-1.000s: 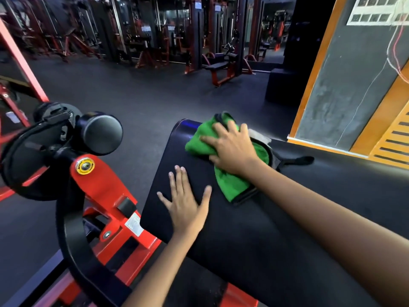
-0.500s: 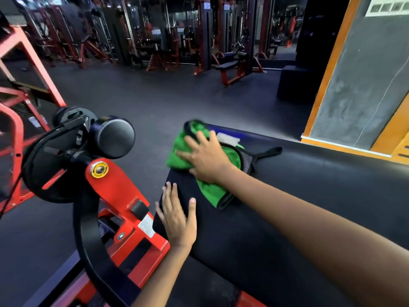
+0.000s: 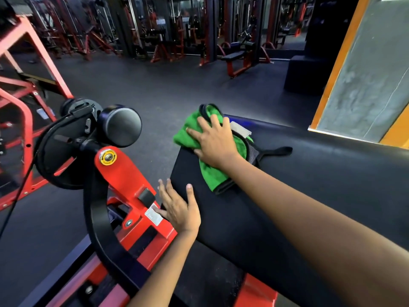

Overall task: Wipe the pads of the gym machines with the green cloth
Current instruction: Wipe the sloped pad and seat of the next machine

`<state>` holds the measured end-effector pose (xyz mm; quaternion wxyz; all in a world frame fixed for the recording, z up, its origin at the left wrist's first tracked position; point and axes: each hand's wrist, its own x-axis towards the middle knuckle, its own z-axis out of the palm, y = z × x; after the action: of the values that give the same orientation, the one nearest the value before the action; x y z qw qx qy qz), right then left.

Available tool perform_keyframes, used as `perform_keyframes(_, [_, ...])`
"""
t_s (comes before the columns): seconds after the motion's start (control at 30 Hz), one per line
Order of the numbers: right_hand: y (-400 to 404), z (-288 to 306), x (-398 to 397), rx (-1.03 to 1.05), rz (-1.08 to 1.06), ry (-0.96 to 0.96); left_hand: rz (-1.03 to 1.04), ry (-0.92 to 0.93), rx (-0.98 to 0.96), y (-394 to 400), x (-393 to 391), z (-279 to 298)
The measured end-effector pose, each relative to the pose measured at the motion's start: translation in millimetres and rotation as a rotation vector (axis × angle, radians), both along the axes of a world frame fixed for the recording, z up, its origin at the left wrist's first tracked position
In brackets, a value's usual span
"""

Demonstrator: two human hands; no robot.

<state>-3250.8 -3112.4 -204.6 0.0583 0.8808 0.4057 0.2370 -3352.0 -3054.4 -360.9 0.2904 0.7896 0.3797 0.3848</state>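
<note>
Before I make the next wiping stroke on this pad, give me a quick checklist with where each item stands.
1. Right hand flat on the green cloth: ok.
2. Cloth lying on the black pad, not slipping off: not ok, its far corner hangs past the pad's end.
3. Left hand bracing the pad's near edge: ok.
4. Black strap clear of the stroke: not ok, it lies right beside the cloth.
5. Pad surface toward you free of objects: ok.
6. Pad already clean: cannot tell.
</note>
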Motion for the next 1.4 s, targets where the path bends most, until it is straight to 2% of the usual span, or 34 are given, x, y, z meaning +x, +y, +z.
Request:
perform_keyframes(0.07, [4,-6,-11,0.025,-0.056,0.007,-0.018,-0.003,-0.016,2,1,-2])
perform_keyframes(0.17, [1,-27,-26,-0.221,0.230,-0.024,-0.043,-0.046,-0.002,5,1,-5])
perform_keyframes(0.23, [-4,-24,-22,-0.278,0.297,-0.029,-0.046,-0.072,-0.011,6,1,-4])
perform_keyframes(0.37, [-3,-9,-14,0.031,-0.037,0.027,-0.193,-0.090,0.127,5,1,-3])
perform_keyframes(0.4, [-3,-11,-18,0.042,-0.059,0.030,-0.226,-0.089,0.157,5,0,-3])
perform_keyframes(0.5, [-9,-29,-31,-0.199,0.199,-0.005,-0.241,-0.139,0.176,6,-1,-4])
perform_keyframes(0.57, [-16,-27,-28,-0.258,0.264,-0.005,-0.240,-0.233,0.072,3,-3,-1])
perform_keyframes(0.67, [-13,-14,-18,-0.028,0.007,0.022,-0.226,-0.422,-0.158,1,-5,6])
perform_keyframes(0.73, [-9,-18,-27,0.040,-0.065,0.056,-0.195,-0.492,-0.221,4,-5,4])
perform_keyframes(0.9, [-9,-65,-68,-0.270,0.211,0.067,-0.208,-0.625,-0.393,13,-15,15])
perform_keyframes(0.97, [-10,-64,-63,-0.250,0.218,0.084,-0.213,-0.674,-0.535,29,-21,21])
perform_keyframes(1.03, [-10,-62,-62,-0.159,0.129,0.081,-0.280,-0.643,-0.689,49,-28,27])
perform_keyframes(1.1, [-5,-67,-73,-0.090,0.032,0.103,-0.333,-0.526,-0.684,63,-30,31])
perform_keyframes(1.2, [-3,-86,-97,-0.238,0.146,0.127,-0.385,-0.401,-0.611,67,-33,30])
perform_keyframes(1.3, [-11,-87,-94,-0.367,0.315,0.104,-0.443,-0.363,-0.668,71,-34,30])
perform_keyframes(1.4, [-14,-78,-84,-0.224,0.174,0.108,-0.504,-0.329,-0.794,76,-39,40])
